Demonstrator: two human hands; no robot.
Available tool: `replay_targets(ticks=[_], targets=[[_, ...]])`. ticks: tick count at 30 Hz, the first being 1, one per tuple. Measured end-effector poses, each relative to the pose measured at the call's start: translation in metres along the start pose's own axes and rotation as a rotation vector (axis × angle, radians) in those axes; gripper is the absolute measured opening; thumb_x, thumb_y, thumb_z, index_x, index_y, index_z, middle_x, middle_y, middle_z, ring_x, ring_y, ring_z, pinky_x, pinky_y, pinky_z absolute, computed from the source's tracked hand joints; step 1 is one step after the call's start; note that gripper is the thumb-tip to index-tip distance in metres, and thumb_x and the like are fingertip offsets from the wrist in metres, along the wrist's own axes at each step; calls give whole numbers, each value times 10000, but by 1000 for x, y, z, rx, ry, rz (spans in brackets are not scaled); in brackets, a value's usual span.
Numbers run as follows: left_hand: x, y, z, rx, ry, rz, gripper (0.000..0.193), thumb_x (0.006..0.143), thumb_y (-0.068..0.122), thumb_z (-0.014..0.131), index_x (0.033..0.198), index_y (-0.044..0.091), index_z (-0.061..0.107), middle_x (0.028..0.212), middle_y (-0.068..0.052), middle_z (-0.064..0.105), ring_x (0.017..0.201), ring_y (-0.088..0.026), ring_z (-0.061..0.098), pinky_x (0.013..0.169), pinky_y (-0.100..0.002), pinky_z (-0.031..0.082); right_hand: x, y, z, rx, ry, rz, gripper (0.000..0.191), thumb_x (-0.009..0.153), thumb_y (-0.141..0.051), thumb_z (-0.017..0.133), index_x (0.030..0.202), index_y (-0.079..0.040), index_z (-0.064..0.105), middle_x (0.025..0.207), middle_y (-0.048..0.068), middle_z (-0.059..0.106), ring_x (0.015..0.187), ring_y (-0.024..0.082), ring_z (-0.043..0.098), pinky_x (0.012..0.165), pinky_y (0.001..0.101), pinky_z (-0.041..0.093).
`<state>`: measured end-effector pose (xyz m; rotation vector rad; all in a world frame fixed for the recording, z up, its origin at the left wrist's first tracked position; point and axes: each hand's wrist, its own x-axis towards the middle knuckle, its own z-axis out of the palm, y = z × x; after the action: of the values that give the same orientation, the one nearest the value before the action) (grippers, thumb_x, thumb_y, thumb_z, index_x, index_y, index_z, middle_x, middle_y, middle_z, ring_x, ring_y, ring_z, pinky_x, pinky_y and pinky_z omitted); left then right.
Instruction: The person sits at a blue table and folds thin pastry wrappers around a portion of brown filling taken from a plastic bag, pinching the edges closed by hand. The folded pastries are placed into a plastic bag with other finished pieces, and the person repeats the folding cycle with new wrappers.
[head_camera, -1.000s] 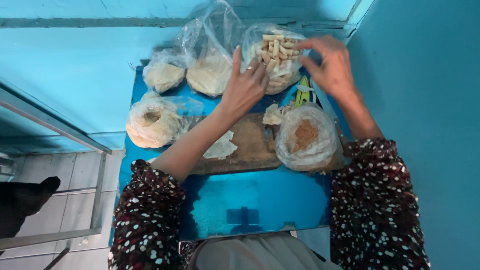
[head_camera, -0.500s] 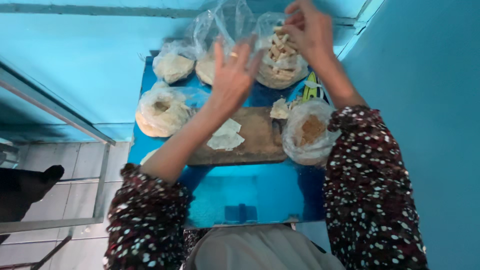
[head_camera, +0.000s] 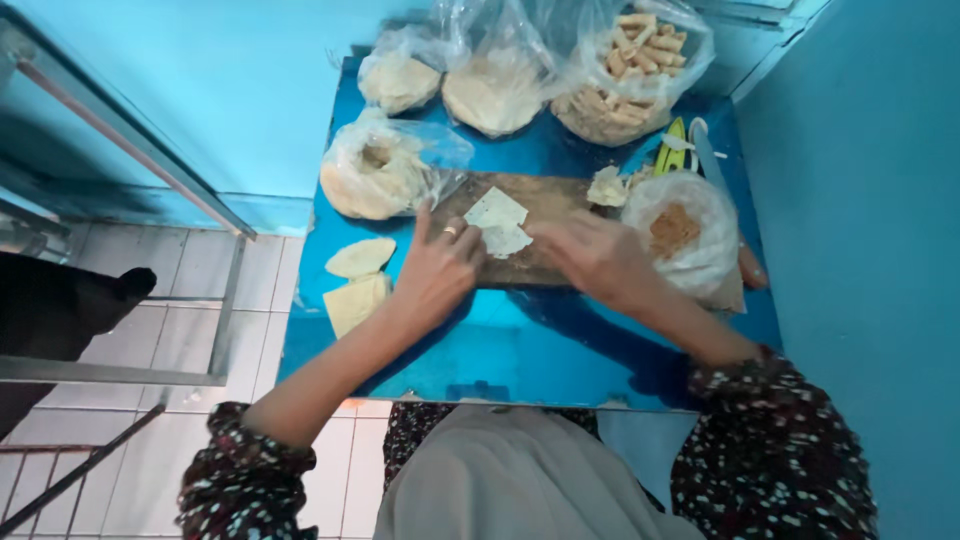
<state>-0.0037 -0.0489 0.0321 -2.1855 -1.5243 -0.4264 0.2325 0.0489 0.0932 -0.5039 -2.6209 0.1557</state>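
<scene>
We see a glossy blue table (head_camera: 520, 350), smooth enough to mirror light near its front edge. On it lies a matt, worn wooden board (head_camera: 545, 200) with thin, pale, papery wrappers (head_camera: 498, 222). The bags (head_camera: 500, 70) along the back edge are clear, crinkled plastic. Our sleeves (head_camera: 780, 460) are printed cloth.

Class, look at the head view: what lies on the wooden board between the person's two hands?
Between the left hand and the right hand, pale thin dough sheets lie on the wooden board, as the head view shows.
</scene>
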Motion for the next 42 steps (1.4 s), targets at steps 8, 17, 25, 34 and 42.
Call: replay_targets(ticks=[8,17,25,34,42], targets=[[-6,-2,14,-67,91,39,129,870,128,599,945,56,675,980,-95,610,1127,-272,618,1156,-672,301,-40,46,-46,206,251,530,223,912,-76,679,1135,-69,661,1017,115,742,895,280,755,767,351,587],[-8,-8,13,-5,176,-275,191,881,144,621,997,3,677,1198,-173,621,1206,-343,568,1127,-707,257,-79,112,-19,-328,-226,404,380,892,-105,685,1251,-72,563,903,146,731,819,370,713,676,473,549],[-19,-14,9,-195,101,-478,192,845,240,684,896,66,746,1093,-154,613,1135,-365,565,1081,-741,255,-55,85,-24,-457,-295,273,179,938,-141,618,1074,-82,518,835,205,656,813,423,658,718,555,484],[-18,-30,17,-182,-6,-547,121,752,211,687,755,120,766,1043,-125,636,1034,-338,622,1089,-769,241,-49,80,-7,11,-233,766,419,972,-94,734,1320,5,523,963,271,707,925,367,730,802,504,623],[-19,-26,42,-176,46,-544,288,734,191,673,992,82,742,1175,-172,635,1160,-360,596,1089,-747,256,-20,72,0,407,8,961,386,1004,-74,713,1321,-34,497,1052,188,718,908,274,724,699,440,566]])
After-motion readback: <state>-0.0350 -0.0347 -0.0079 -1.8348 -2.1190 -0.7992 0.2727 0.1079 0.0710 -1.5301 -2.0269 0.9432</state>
